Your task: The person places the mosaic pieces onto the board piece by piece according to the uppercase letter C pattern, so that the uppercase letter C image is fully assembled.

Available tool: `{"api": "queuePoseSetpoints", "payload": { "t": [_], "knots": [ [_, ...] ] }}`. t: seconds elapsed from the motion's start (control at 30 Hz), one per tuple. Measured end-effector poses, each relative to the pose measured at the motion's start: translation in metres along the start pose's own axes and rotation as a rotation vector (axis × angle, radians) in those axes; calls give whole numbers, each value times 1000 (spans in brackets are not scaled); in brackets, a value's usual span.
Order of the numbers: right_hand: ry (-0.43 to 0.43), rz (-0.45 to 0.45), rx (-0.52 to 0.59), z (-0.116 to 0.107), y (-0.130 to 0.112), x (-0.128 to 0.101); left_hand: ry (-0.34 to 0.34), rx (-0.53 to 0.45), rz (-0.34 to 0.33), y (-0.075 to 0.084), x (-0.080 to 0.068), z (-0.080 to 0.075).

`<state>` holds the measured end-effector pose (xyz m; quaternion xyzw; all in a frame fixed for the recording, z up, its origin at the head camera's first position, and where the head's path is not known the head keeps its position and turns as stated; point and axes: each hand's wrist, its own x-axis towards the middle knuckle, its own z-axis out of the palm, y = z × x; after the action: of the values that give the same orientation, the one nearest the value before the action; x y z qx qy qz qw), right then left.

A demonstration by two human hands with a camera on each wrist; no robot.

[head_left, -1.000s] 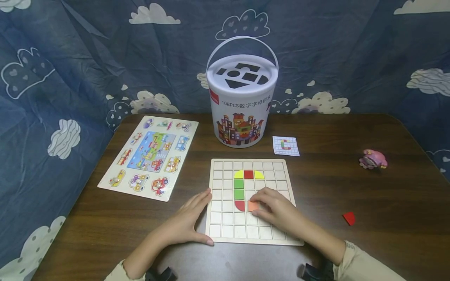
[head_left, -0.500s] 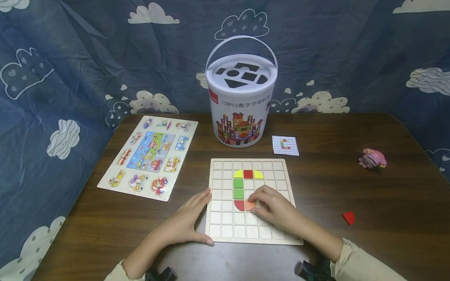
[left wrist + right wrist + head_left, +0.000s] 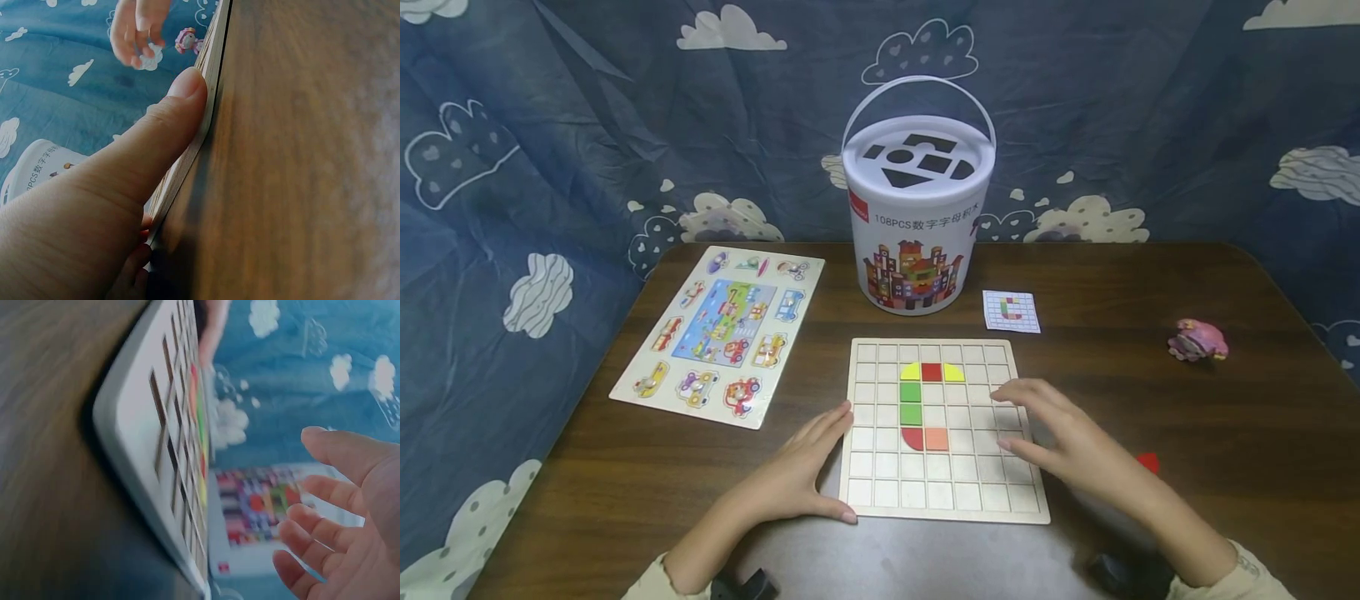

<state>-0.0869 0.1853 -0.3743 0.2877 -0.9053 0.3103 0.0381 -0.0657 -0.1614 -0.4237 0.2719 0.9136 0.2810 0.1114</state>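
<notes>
Head view: I see my left hand (image 3: 801,475) lying flat, fingers straight, against the left edge of the wooden grid board (image 3: 943,500) on the tabletop (image 3: 1150,392). My right hand (image 3: 1060,433) hovers spread over the board's right side, grasping nothing. An orange tile (image 3: 937,439) sits beside a red piece (image 3: 913,438). Left wrist view: my thumb (image 3: 156,144) presses the board's edge. Right wrist view: fingers (image 3: 319,531) released, apart from the board (image 3: 131,425).

right hand (image 3: 1060,437) lifted off the orange tile (image 3: 937,439), fingers (image 3: 1018,392) spread, apparently hovering over the grid board (image 3: 880,492)
</notes>
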Motion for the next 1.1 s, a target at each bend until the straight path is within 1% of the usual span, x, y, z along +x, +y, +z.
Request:
{"api": "queuePoseSetpoints", "payload": {
  "t": [0.1,0.2,0.27,0.43,0.5,0.63,0.77,0.93,1.0,1.1],
  "knots": [
    [62,5,-50,-13,7,-15,-2,-1,0,0,0,0],
    [102,34,-75,-22,15,-30,-2,-2,2,0,0,0],
    [110,73,-95,-27,21,-41,-2,-1,4,0,0,0],
    [110,200,-71,-35,35,-63,0,0,7,-1,0,0],
    [124,228,-54,-36,42,-70,0,2,8,-1,0,0],
    [141,261,-71,-36,56,-80,0,5,11,-1,0,0],
    [124,300,-104,-36,67,-86,-1,1,13,-1,1,-1],
    [77,352,-139,-36,72,-90,-3,2,13,-1,1,-1],
    [64,347,-135,-36,73,-90,-3,4,13,-1,1,-1],
    [45,307,-128,-36,74,-90,-4,5,9,0,0,-1]
  ]
}}
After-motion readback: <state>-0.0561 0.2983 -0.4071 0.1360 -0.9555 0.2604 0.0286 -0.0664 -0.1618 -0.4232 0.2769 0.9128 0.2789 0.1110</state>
